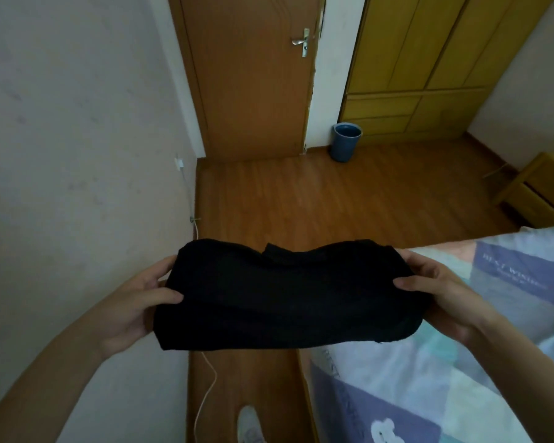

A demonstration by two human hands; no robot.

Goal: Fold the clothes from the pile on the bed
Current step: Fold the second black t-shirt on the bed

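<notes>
A folded black garment (285, 292) hangs in the air in front of me, over the floor and the bed's near edge. My left hand (131, 302) grips its left end, thumb on top and fingers underneath. My right hand (435, 289) grips its right end the same way. The bed (461, 378) with a pale blue and purple patterned cover lies at the lower right. No pile of clothes shows in this view.
A wooden floor (349, 199) stretches ahead to a closed brown door (253, 75). A blue bin (344, 142) stands beside a yellow wardrobe (429, 59). A wooden bedside cabinet (538, 190) is at the right. A white cable (207, 388) trails down the left wall. A white shoe (250, 423) is below.
</notes>
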